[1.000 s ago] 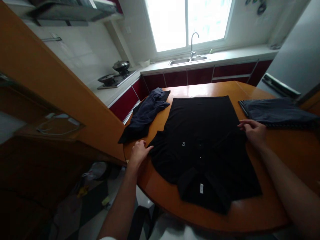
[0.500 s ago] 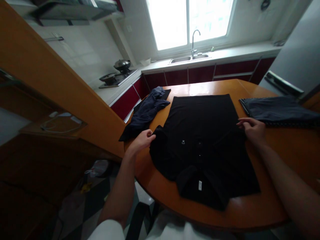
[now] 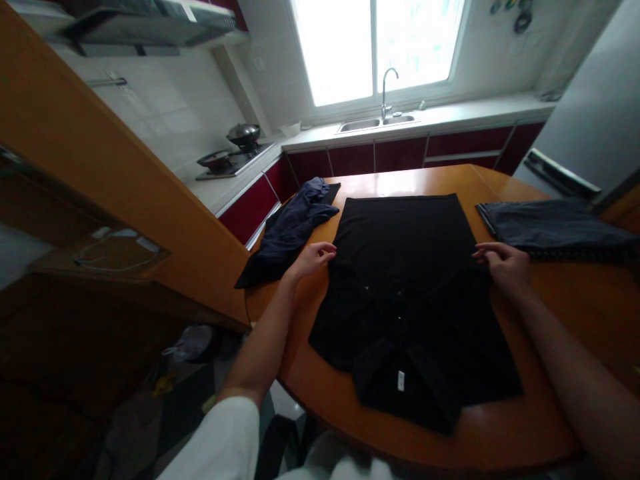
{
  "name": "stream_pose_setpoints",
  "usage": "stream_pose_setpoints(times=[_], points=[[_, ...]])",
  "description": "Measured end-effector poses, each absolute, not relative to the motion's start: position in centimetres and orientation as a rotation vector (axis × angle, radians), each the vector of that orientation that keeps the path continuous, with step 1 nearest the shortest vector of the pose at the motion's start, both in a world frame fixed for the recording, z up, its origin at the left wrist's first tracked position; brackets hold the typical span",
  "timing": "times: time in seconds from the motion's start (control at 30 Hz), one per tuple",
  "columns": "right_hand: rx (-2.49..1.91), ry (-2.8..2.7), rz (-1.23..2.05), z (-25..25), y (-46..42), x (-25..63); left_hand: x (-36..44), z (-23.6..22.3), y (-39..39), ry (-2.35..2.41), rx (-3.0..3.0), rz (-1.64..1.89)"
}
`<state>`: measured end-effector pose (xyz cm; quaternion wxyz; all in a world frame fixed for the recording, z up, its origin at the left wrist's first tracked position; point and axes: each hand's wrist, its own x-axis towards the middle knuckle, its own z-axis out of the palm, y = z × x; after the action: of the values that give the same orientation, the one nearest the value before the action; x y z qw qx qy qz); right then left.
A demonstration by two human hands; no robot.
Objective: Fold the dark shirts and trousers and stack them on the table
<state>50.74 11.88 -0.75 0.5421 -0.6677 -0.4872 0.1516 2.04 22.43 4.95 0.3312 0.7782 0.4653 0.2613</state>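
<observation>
A black polo shirt lies spread on the wooden table, its collar towards me and its hem towards the window. A white label shows inside the collar. Its left sleeve is folded in over the chest and mostly covers the small logo. At the shirt's left edge, my left hand is closed, thumb and fingers pinching the cloth. Opposite it, my right hand pinches the shirt's right edge, where the other sleeve also lies folded inward.
Crumpled dark clothes lie at the table's left edge. A folded dark grey garment rests on the right. Beyond the table are a counter with a sink and a stove with a wok.
My left hand has moved right and away from me, and the left sleeve has gone from sticking out to lying folded over the chest. My right hand stays at the right edge.
</observation>
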Motion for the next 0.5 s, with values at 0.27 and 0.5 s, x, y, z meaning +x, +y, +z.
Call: stream_pose_setpoints(times=[0.27,0.5], points=[[-1.634,-1.169,0.302,0.3,11.9,50.0,0.0,2.7,23.3,1.083,2.043,0.534],[-1.321,-1.848,0.386,5.7,8.1,37.0,-0.2,1.8,23.9,1.097,2.111,0.520]])
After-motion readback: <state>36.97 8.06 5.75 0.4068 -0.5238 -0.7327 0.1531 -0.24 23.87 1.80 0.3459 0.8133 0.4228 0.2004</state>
